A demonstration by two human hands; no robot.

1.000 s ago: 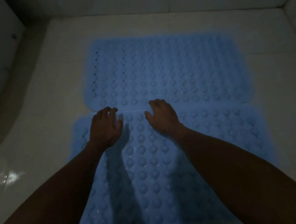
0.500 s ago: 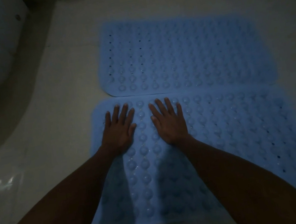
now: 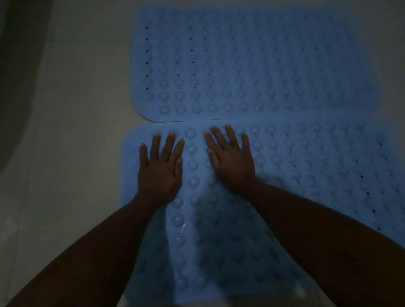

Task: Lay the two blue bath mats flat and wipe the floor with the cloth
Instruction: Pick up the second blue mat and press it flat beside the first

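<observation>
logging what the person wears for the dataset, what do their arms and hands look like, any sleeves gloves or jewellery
Both forearms are bare right to the bottom of the frame, with no sleeve showing. The left hand and right hand wear no gloves. No ring, watch or bracelet shows, though the dim light could hide a thin one.

No readable text, labels, brands, numbers or signs anywhere in this dim view.
</observation>
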